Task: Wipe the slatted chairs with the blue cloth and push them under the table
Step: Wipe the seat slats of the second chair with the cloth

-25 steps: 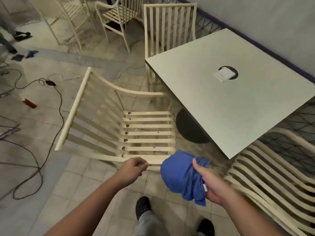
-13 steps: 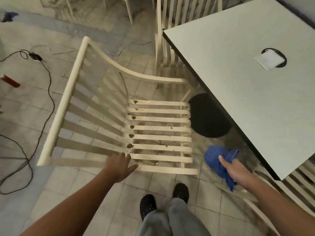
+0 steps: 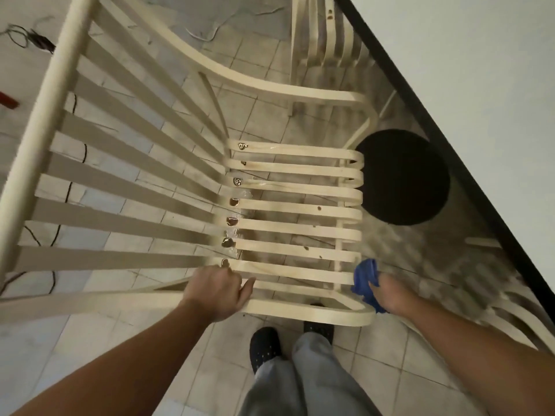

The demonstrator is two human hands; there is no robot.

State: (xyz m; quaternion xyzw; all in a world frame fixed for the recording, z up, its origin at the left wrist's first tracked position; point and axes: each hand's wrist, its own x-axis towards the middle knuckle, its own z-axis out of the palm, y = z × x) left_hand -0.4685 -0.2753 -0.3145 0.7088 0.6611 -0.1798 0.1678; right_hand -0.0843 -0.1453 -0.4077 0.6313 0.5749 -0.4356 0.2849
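A cream slatted chair (image 3: 294, 208) fills the middle of the view, its backrest to the left and its seat facing the table (image 3: 480, 85) on the right. My left hand (image 3: 220, 291) grips the chair's near armrest, fingers curled over its rail. My right hand (image 3: 390, 292) holds the bunched blue cloth (image 3: 365, 280) against the front corner of the seat, where the near armrest curves round. Several seat slats carry brown spots and wet streaks.
The table's round black base (image 3: 402, 175) sits on the tiled floor just beyond the seat front. A second slatted chair (image 3: 324, 40) stands at the top, another (image 3: 510, 313) at the right edge. Black cables (image 3: 33, 40) trail on the floor at the left. My shoes are below the chair.
The view has dropped and closed in on the chair. My right hand has brought the cloth down from mid-air onto the seat's front corner. My left hand has settled onto the near armrest.
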